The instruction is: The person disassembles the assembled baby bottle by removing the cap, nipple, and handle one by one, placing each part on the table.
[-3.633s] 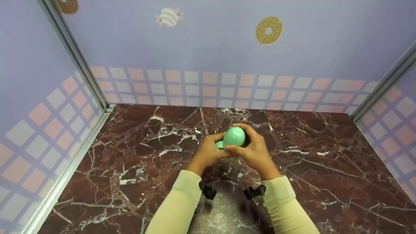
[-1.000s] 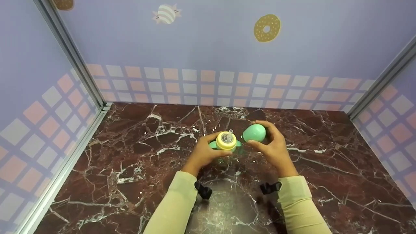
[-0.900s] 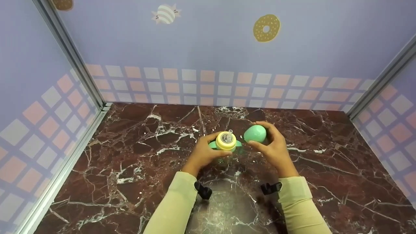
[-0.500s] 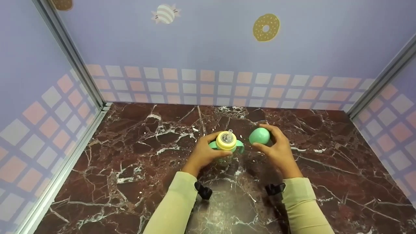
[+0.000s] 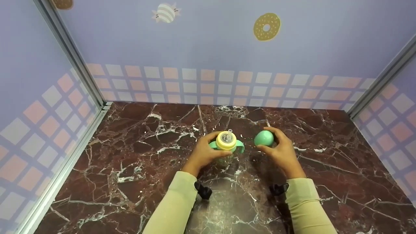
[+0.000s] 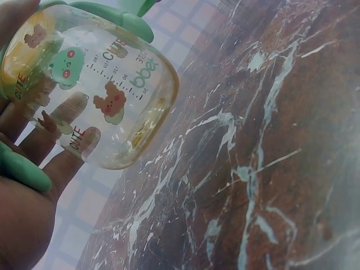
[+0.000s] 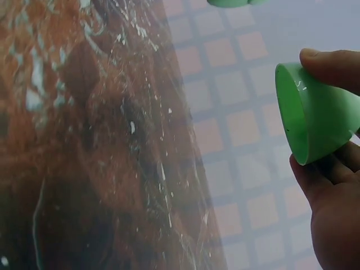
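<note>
My left hand (image 5: 204, 151) grips a baby bottle (image 5: 226, 139) around its collar, just above the tabletop in the middle. The bottle has a yellow ring, a clear spout on top and green side handles. In the left wrist view the clear body of the bottle (image 6: 107, 90) shows printed cartoon figures and volume marks. My right hand (image 5: 281, 151) pinches a rounded green bottle cap (image 5: 264, 138) between thumb and fingers, to the right of the bottle and apart from it. The right wrist view shows the open, hollow end of the cap (image 7: 315, 112).
A dark red marble-patterned tabletop (image 5: 146, 195) lies under both hands. Lilac walls with a tile print (image 5: 208, 84) close off the back and both sides. Metal strips (image 5: 78, 58) run along the corners.
The cap was over the bottle at first; it is now off, exposing the spout. Over the last second my right hand has carried it right and slightly nearer, while my left hand stays put.
</note>
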The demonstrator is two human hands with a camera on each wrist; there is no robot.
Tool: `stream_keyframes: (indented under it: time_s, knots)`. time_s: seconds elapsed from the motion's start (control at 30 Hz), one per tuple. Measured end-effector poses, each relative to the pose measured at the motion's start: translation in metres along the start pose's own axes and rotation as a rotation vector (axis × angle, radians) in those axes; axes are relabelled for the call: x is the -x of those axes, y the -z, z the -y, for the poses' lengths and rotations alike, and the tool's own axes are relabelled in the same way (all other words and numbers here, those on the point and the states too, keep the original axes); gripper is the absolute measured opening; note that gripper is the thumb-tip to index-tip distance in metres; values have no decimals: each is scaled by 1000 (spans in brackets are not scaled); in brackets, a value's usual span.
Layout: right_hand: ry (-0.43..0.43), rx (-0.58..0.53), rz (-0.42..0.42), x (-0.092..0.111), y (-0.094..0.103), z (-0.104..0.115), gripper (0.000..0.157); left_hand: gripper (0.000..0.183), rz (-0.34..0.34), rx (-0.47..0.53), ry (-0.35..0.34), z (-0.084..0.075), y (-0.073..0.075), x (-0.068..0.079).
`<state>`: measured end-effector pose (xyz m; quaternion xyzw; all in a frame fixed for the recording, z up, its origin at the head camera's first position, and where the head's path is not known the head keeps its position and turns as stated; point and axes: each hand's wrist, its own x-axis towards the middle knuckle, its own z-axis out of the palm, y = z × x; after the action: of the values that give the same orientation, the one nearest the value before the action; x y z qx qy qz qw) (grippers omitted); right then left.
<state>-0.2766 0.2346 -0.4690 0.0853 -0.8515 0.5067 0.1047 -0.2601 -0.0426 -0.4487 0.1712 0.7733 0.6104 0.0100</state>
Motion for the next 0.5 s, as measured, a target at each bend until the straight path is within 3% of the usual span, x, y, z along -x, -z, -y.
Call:
stream_keyframes:
  time_s: [0.5]
  knots:
    - [-41, 169, 19, 2, 11, -19, 65, 68, 1, 3, 3, -2, -1, 3]
